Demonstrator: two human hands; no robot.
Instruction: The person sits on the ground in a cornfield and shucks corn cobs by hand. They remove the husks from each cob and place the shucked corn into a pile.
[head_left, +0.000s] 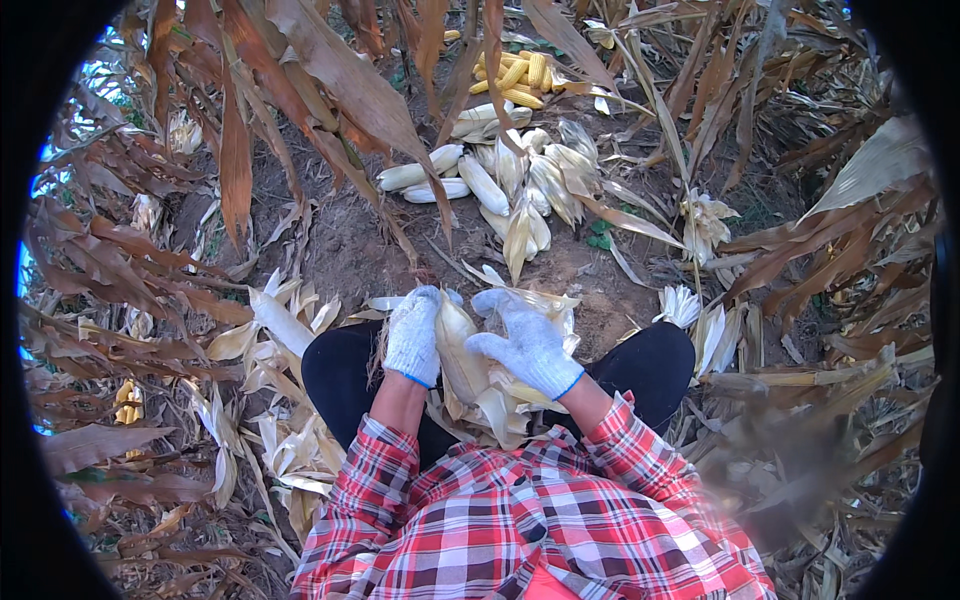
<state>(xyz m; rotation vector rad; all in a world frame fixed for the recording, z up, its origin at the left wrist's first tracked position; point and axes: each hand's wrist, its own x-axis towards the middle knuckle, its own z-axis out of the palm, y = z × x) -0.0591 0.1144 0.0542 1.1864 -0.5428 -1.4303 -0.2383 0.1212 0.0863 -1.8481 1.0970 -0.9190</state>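
My left hand (416, 337), in a white knitted glove with a blue cuff edge, closes around the side of a corn ear in pale dry husk (459, 349). Brown silk strands hang beside that glove. To the right of the ear, my gloved right hand (529, 345) has its thumb spread from its fingers and grips nothing that I can see. Loose husk leaves (499, 412) lie in my lap below the ear. Past my hands, a heap of corn ears in husk (532, 176) rests on the soil.
Bare yellow corn ears (514, 75) are piled beyond the husked heap, with more yellow ears (129, 401) at far left. Stripped husks (292, 442) lie by my left leg. Dry corn leaves (360, 82) hang in front, and stalks crowd both sides.
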